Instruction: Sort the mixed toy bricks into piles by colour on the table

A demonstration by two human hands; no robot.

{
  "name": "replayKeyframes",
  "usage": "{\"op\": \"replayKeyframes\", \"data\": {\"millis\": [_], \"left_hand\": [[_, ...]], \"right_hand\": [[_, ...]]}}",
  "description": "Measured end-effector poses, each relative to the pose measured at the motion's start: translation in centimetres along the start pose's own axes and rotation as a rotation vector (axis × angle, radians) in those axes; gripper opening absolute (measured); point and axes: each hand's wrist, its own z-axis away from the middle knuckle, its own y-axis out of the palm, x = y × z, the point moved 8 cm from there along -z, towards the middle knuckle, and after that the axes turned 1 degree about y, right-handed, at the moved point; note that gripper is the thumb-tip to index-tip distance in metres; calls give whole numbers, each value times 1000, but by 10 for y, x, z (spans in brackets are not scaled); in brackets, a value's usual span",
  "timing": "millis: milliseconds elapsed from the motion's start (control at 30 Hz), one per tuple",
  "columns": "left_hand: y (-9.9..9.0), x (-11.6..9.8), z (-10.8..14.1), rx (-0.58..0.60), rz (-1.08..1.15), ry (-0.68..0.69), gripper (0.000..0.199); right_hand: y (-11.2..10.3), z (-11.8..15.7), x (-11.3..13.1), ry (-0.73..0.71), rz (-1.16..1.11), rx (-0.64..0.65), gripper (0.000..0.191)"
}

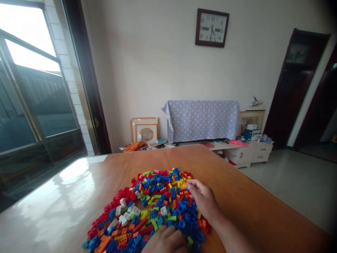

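Many plastic toy building bricks lie in a wide, loose heap on the wooden table. My right hand [202, 196] reaches over the heap's right side, thumb and forefinger drawn together beside the yellow bricks [181, 182]. Whatever it may be pinching is too small to make out. Low in the view, my left hand [167, 240] is over the near bricks with its fingers curled; its fingertips are hidden. Blue bricks [188, 211] are between the two hands. White bricks [135, 211] and red bricks [118, 200] are farther left, with orange and green ones mixed in.
The brown table [237, 196] reaches toward a low white cabinet [250, 154] by the wall. A dotted cloth [205, 119] covers a wide object there. Framed pictures [146, 131] lean at the left, a clock [212, 28] hangs above, and a window [31, 80] is on the left.
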Motion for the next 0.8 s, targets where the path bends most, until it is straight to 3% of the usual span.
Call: {"op": "replayKeyframes", "data": {"millis": [167, 333, 433, 567, 800], "left_hand": [[-9, -13, -3, 36, -54, 93, 14], [-8, -11, -3, 35, -85, 103, 12], [-6, -11, -3, 22, -81, 120, 14], [-6, -13, -4, 31, -83, 151, 17], [-4, -12, -4, 61, -87, 107, 21]], "right_hand": [[-4, 1, 2, 17, 58, 18, 37], [30, 20, 7, 26, 78, 338, 30], [42, 28, 9, 9, 40, 400, 34], [30, 20, 14, -23, -59, 275, 44], [-25, -2, 18, -69, 30, -107, 42]]}}
